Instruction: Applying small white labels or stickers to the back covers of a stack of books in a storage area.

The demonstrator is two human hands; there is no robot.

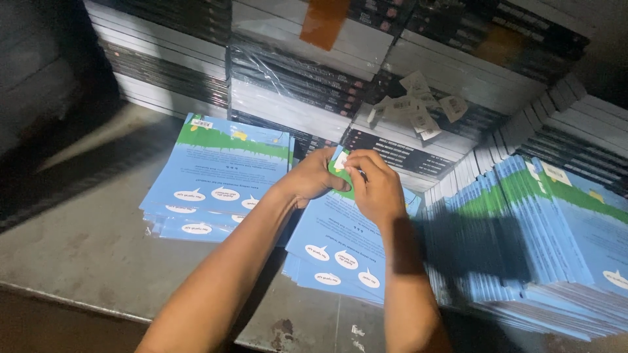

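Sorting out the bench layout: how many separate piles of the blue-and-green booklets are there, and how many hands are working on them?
Piles of blue-and-green paper booklets: 3, left, middle, right
Hands: 2, left hand, right hand
Total: 5

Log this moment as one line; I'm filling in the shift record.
left hand: holds corner of blue booklet | right hand: presses small white sticker on it | left stack | right stack

Dark shrink-wrapped book bundles stand stacked behind loose white stickers on a grey table.
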